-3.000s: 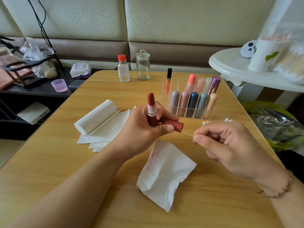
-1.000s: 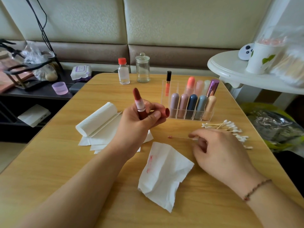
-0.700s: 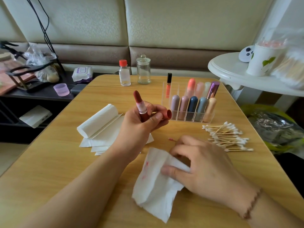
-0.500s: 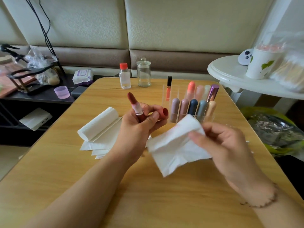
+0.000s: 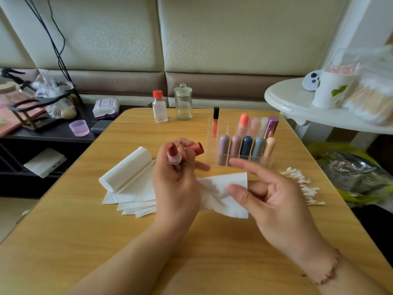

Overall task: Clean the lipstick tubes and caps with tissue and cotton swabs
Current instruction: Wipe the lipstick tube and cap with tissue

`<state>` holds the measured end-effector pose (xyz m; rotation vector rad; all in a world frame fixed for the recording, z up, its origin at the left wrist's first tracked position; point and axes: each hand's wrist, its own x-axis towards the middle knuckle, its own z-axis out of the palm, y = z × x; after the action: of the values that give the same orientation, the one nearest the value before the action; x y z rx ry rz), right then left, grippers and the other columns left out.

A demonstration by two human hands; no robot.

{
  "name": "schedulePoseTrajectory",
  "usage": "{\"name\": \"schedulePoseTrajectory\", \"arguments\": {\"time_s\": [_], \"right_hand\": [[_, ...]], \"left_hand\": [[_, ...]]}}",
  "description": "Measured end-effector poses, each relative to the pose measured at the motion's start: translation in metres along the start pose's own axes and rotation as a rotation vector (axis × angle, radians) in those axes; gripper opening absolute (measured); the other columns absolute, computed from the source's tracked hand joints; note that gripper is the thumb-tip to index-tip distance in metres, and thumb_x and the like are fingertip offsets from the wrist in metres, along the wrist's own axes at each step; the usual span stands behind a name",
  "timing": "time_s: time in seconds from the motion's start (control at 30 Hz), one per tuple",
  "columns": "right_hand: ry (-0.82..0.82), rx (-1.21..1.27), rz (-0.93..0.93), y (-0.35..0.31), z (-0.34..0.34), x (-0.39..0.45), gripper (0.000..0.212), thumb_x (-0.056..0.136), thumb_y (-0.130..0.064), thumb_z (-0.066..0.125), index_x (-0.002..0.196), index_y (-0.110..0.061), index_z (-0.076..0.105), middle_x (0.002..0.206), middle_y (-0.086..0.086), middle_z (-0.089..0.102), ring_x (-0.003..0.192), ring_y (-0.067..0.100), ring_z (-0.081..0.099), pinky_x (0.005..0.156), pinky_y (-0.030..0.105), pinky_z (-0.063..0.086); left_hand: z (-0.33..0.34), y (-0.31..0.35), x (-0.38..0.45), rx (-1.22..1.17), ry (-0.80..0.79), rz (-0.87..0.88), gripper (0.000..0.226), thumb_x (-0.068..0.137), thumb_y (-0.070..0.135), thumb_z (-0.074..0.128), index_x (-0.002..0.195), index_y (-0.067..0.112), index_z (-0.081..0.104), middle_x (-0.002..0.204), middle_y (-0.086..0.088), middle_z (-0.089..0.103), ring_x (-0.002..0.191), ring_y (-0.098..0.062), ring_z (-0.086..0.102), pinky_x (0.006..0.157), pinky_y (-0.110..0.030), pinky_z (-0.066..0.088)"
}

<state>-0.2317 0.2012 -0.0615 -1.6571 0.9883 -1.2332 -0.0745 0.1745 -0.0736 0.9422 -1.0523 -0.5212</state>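
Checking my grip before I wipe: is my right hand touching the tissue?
Touching. The head view shows the right hand with its thumb pressed on the tissue, pinching the sheet.

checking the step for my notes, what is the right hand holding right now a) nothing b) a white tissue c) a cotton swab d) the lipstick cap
b: the right hand pinches a white tissue under its thumb, while the left hand holds the open lipstick and its cap.
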Motion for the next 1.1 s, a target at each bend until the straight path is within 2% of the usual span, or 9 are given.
{"name": "schedulePoseTrajectory", "arguments": {"time_s": [0.2,0.37,0.53,0.63,0.73,0.8,0.87,1.0,1.1], "right_hand": [[0.081,-0.064,-0.015,0.003,-0.006,0.002,0.015,0.08,-0.041,0.074,0.082,-0.026,0.077,0.062,-0.008,0.068,0.05,0.003,0.055,0.05,0.013,0.043],[-0.02,-0.341,-0.02,0.006,-0.008,0.0,0.036,0.069,-0.062,0.071,0.092,-0.035,0.067,0.106,-0.013,0.054,0.091,0.005,0.057,0.07,0.015,0.046],[-0.055,-0.105,0.072,0.003,-0.004,0.001,0.007,0.087,-0.024,0.077,0.084,-0.023,0.07,0.072,-0.003,0.072,0.061,0.009,0.066,0.052,0.022,0.047],[0.02,0.09,0.014,0.0,-0.002,-0.001,0.019,0.078,-0.03,0.079,0.094,-0.027,0.071,0.083,0.003,0.073,0.071,0.016,0.068,0.057,0.027,0.054],[-0.218,0.088,-0.012,0.0,0.004,-0.007,0.048,0.072,-0.038,0.079,0.117,-0.03,0.064,0.107,-0.009,0.073,0.099,0.008,0.07,0.078,0.02,0.055],[-0.276,-0.064,-0.048,0.004,0.012,-0.011,0.042,0.079,-0.042,0.075,0.119,-0.033,0.065,0.112,-0.019,0.071,0.107,0.001,0.067,0.087,0.013,0.05],[-0.134,-0.082,-0.088,0.008,0.016,-0.009,0.018,0.089,-0.036,0.068,0.106,-0.03,0.072,0.101,-0.017,0.075,0.097,0.0,0.069,0.083,0.013,0.051],[0.083,0.123,0.016,0.012,0.009,-0.002,0.035,0.092,-0.034,0.057,0.086,-0.005,0.075,0.079,0.014,0.073,0.079,0.031,0.07,0.071,0.049,0.059],[0.101,0.028,0.027,0.009,0.007,-0.001,0.023,0.088,-0.029,0.056,0.082,-0.014,0.073,0.067,0.012,0.069,0.061,0.03,0.064,0.051,0.044,0.051]], "left_hand": [[-0.002,-0.002,0.004,0.157,0.002,0.063,0.022,0.097,-0.005,0.047,0.083,0.012,0.048,0.092,0.008,0.064,0.092,-0.007,0.066,0.079,-0.013,0.046],[-0.001,-0.003,0.002,0.166,-0.021,0.092,0.012,0.096,-0.007,0.047,0.086,0.0,0.048,0.093,0.003,0.064,0.092,-0.009,0.065,0.078,-0.02,0.048],[-0.002,-0.004,0.003,0.165,0.006,0.019,0.026,0.097,-0.003,0.048,0.083,0.018,0.051,0.092,0.012,0.067,0.081,-0.01,0.063,0.072,-0.026,0.048],[0.0,-0.001,0.003,0.136,0.049,-0.069,0.028,0.099,0.002,0.049,0.081,0.023,0.052,0.088,0.015,0.069,0.079,-0.006,0.063,0.073,-0.023,0.047],[0.002,0.004,0.001,0.112,0.097,-0.104,0.028,0.099,0.003,0.05,0.082,0.024,0.054,0.086,0.018,0.07,0.088,-0.003,0.066,0.079,-0.024,0.05],[0.002,0.005,0.0,0.093,0.115,-0.129,0.03,0.099,0.001,0.049,0.081,0.024,0.054,0.085,0.021,0.07,0.089,-0.002,0.067,0.079,-0.02,0.05],[0.002,0.005,-0.002,0.059,0.113,-0.155,0.027,0.099,0.002,0.05,0.083,0.023,0.057,0.087,0.015,0.072,0.08,-0.003,0.066,0.074,-0.024,0.049],[0.006,0.007,-0.005,0.037,0.065,-0.189,0.017,0.101,0.008,0.049,0.088,0.015,0.056,0.09,0.005,0.071,0.043,-0.01,0.051,0.045,-0.025,0.044],[0.006,0.009,-0.004,0.03,0.056,-0.158,0.019,0.102,0.008,0.047,0.085,0.016,0.051,0.088,0.01,0.068,0.04,-0.014,0.051,0.044,-0.027,0.045]]}}
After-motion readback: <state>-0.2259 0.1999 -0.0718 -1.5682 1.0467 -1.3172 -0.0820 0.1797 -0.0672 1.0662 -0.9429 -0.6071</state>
